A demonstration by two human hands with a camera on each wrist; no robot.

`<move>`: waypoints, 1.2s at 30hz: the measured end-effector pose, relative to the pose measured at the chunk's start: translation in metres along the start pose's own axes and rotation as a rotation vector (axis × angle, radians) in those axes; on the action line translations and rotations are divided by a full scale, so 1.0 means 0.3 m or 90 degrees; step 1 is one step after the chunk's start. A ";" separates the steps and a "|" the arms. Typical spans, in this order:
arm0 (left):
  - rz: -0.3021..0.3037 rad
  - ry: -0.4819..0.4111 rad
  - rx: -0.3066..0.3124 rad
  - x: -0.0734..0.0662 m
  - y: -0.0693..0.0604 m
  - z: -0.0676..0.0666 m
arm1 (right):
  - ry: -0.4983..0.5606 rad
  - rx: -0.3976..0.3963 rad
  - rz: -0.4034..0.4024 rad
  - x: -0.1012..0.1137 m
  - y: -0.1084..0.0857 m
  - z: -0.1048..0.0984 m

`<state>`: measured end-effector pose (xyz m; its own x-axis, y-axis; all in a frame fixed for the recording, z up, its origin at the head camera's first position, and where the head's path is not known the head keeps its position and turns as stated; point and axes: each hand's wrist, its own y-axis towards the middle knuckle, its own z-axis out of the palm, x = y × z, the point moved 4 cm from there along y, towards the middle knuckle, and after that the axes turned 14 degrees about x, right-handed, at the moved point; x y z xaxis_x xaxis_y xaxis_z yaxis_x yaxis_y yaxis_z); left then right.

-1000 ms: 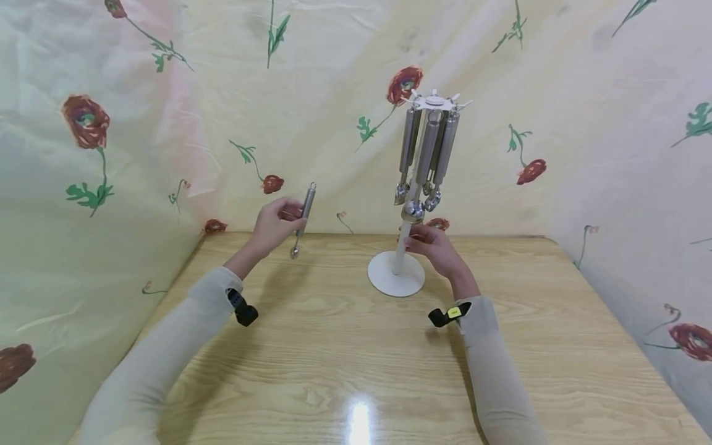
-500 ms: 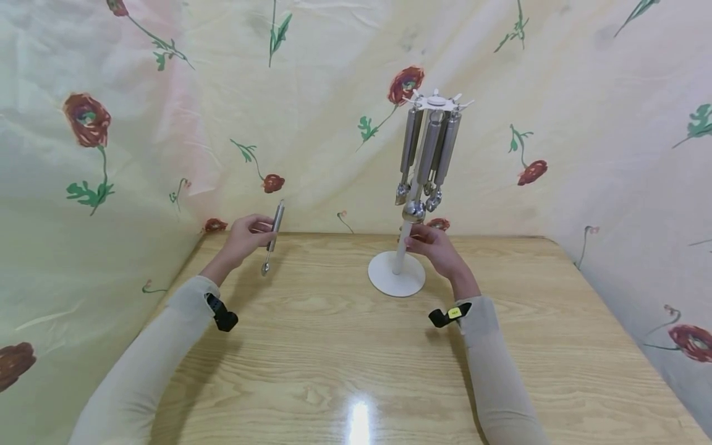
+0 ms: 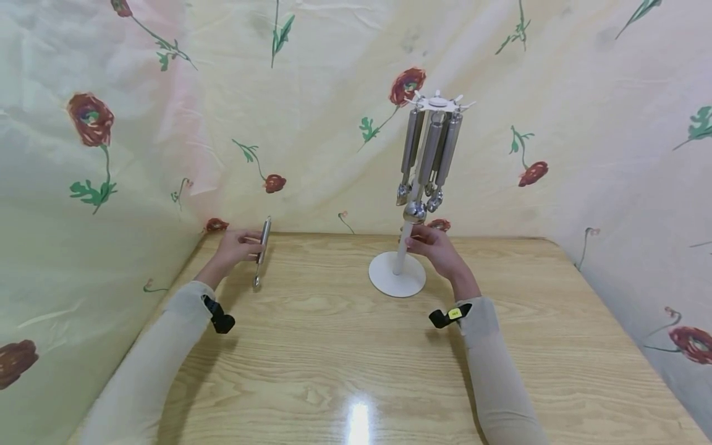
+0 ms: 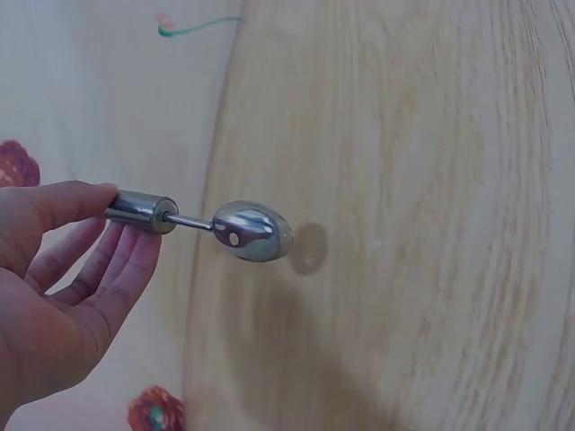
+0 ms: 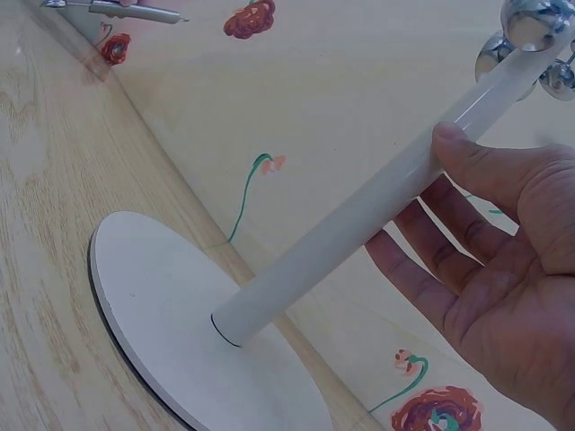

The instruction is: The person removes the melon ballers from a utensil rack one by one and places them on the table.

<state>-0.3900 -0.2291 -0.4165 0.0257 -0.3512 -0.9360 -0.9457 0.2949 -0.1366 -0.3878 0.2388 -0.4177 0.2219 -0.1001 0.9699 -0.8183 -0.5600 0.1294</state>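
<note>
At the back left of the table, my left hand (image 3: 235, 248) pinches a steel melon baller (image 3: 264, 240) by its thick handle. The tool is nearly upright, its small bowl (image 4: 250, 232) pointing down; in the left wrist view a shadow falls on the wood apart from the bowl. A white stand (image 3: 397, 285) rises right of the middle. My right hand (image 3: 436, 247) holds its pole (image 5: 332, 233), thumb on one side and fingers on the other. Several steel utensils (image 3: 429, 148) with thick handles hang from the stand's top hooks (image 3: 437, 102), heads down.
The wooden table (image 3: 311, 358) carries a bright light reflection near the front. A flower-printed cloth (image 3: 334, 111) lines the back and both sides, close behind the stand and the left hand.
My left hand has moved left and lower with the melon baller, down towards the table's back left. My right hand and the stand have stayed in place.
</note>
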 end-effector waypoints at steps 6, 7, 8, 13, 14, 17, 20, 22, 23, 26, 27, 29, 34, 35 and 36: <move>-0.034 -0.013 -0.011 0.044 0.002 -0.005 | -0.004 0.002 -0.001 0.000 -0.004 0.005; -0.037 -0.012 -0.014 0.050 0.002 -0.007 | -0.003 0.002 0.000 0.000 -0.003 0.006; -0.038 -0.015 -0.016 0.056 0.001 -0.008 | -0.002 0.002 0.001 -0.001 -0.003 0.007; -0.043 -0.022 -0.017 0.081 0.002 -0.011 | -0.003 -0.001 0.005 -0.004 -0.002 0.005; -0.042 -0.024 -0.017 0.085 0.002 -0.011 | -0.003 -0.001 0.006 -0.005 -0.002 0.004; -0.043 -0.025 -0.022 0.095 0.005 -0.012 | -0.006 -0.002 0.007 -0.008 -0.001 0.000; -0.048 -0.027 -0.039 0.104 0.008 -0.014 | -0.006 -0.003 0.006 -0.008 0.000 -0.002; -0.049 -0.021 -0.051 0.108 0.010 -0.015 | -0.007 -0.004 0.005 -0.007 -0.001 -0.003; -0.048 -0.016 -0.058 0.110 0.011 -0.015 | -0.008 -0.004 0.005 -0.007 -0.002 -0.004; -0.044 0.008 -0.080 0.116 0.015 -0.016 | -0.011 -0.005 0.007 -0.006 -0.004 -0.006; -0.042 0.015 -0.083 0.119 0.016 -0.018 | -0.010 -0.005 0.008 -0.007 -0.004 -0.006; -0.042 0.025 -0.093 0.126 0.019 -0.020 | -0.008 -0.007 0.011 -0.007 -0.004 -0.006; -0.054 0.041 -0.124 0.141 0.027 -0.026 | -0.007 -0.012 0.013 -0.007 -0.004 -0.006; -0.056 0.047 -0.130 0.141 0.027 -0.027 | -0.008 -0.013 0.012 -0.006 -0.004 -0.007; -0.058 0.053 -0.137 0.142 0.027 -0.028 | -0.010 -0.014 0.012 -0.006 -0.004 -0.007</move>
<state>-0.3991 -0.2490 -0.4546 0.0953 -0.4425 -0.8917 -0.9882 0.0662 -0.1384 -0.3885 0.2415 -0.4191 0.2147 -0.1226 0.9690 -0.8338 -0.5397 0.1165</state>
